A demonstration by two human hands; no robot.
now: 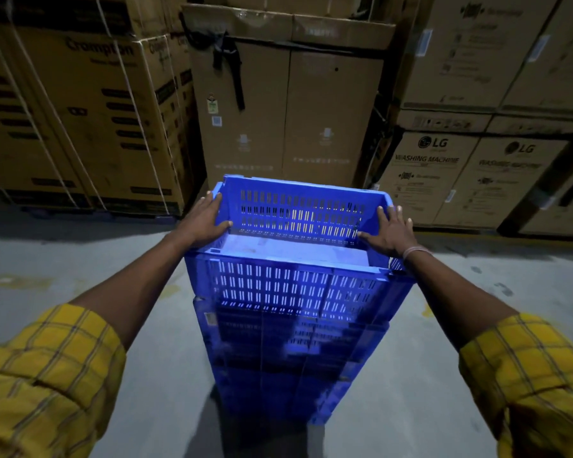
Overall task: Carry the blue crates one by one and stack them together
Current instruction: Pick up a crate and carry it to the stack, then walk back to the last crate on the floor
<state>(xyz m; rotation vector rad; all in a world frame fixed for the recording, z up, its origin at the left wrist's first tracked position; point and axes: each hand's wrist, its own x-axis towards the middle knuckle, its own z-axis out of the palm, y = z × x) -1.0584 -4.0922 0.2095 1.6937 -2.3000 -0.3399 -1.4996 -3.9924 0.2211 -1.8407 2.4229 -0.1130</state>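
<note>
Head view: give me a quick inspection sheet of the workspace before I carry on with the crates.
Surface: grey concrete floor, scuffed, with faded yellow markings.
Job's things: top blue crate sits on the stack of blue crates, slightly askew; it looks empty.
Clutter: nothing seen.
Grippers: left hand lies on the top crate's left rim, thumb inside; right hand lies on its right rim, fingers spread.
Cables: nothing seen; only a black strap on the middle carton.
Surroundings: stacked cartons behind, Crompton boxes left, LG washing machine boxes right; dim light.
</note>
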